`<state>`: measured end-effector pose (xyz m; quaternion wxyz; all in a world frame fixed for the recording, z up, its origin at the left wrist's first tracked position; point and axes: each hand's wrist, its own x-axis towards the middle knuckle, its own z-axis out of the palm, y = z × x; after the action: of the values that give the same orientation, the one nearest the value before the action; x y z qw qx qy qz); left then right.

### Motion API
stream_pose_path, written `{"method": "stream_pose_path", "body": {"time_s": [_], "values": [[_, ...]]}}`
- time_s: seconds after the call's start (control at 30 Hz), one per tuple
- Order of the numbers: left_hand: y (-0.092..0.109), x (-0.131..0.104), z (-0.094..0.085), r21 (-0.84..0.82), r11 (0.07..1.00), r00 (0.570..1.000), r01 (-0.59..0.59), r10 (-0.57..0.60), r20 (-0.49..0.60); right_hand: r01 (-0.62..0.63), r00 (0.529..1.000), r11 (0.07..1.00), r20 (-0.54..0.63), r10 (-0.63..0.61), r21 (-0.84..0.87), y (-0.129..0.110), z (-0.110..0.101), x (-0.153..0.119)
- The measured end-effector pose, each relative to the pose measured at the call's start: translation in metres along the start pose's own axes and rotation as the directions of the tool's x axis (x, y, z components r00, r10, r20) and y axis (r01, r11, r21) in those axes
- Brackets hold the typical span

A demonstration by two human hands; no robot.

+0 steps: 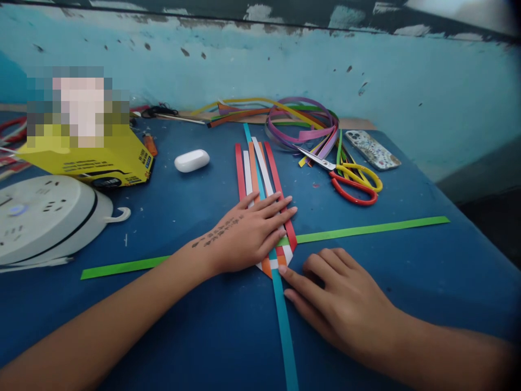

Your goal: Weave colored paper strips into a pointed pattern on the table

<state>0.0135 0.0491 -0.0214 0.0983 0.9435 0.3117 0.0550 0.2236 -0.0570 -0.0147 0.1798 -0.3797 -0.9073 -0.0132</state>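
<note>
While the spread left hand (249, 234) and loosely parted right hand (345, 293) touch one weave (280, 252), two red strips (239, 169) extend forward.

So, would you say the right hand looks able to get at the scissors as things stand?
Probably yes: the right hand appears to grip nothing, and only the flat green strip seems to lie between it and the scissors.

Desk (427, 271) has room along R edge, btwn green strip (374, 229) & R hand (345, 293). Beyond strip, scissors (330, 165), phone (372, 149) & coiled strips (311, 134) block way to far R corner. L side — yellow box (97, 160) & hooked white reel (44, 217) obstruct; lane btwn these & L hand (248, 239) passable — white case (192, 161) at far end.
</note>
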Motion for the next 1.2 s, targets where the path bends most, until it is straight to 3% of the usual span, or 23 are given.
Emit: {"method": "stream_pose_path", "body": {"time_s": [0.3, 0.43, 0.57, 0.9, 1.2], "values": [[-0.002, 0.000, 0.000, -0.012, 1.000, 1.000, -0.010, 0.010, -0.001, 0.033, 0.998, 0.964, -0.054, -0.019, 0.265, 0.011, 0.003, 0.006], [-0.003, 0.000, 0.002, -0.012, 1.000, 1.000, -0.015, 0.015, -0.010, 0.071, 0.997, 0.963, 0.021, -0.080, 0.261, 0.010, -0.001, 0.004], [-0.003, 0.000, 0.003, -0.017, 1.000, 1.000, -0.021, 0.020, -0.019, 0.051, 0.997, 0.963, 0.040, -0.063, 0.265, 0.012, -0.002, 0.002], [-0.003, 0.000, 0.003, -0.031, 0.999, 0.999, -0.020, 0.020, -0.026, 0.196, 0.979, 0.979, 0.041, -0.199, 0.060, 0.014, -0.003, 0.010], [-0.005, -0.001, 0.004, -0.020, 0.999, 0.999, -0.031, 0.031, 0.008, 0.421, 0.903, 0.904, 0.132, -0.410, -0.076, 0.027, -0.005, 0.020]]}}
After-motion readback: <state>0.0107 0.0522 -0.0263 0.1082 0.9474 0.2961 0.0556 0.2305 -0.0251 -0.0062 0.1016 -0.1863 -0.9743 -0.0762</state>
